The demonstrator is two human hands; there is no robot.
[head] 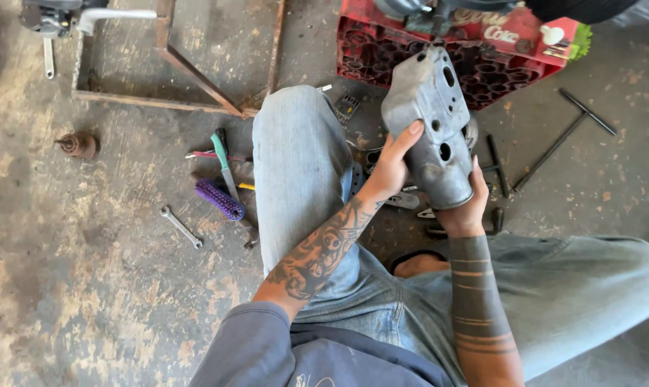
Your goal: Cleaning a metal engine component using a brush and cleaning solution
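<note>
I hold a grey cast-metal engine cover (432, 122) with several round holes up in front of me, above my knees. My left hand (392, 166) grips its left side, fingers on the face. My right hand (468, 208) cups its lower end from beneath. Both forearms are tattooed. I sit on the concrete floor in blue jeans, left knee (296, 143) raised.
A red plastic crate (446, 50) stands just beyond the cover. A T-handle wrench (565, 136) lies to the right. Left of my knee lie a purple-handled tool (220, 199), a screwdriver (224, 161) and a small spanner (181, 226). A rusty metal frame (188, 79) stands at upper left.
</note>
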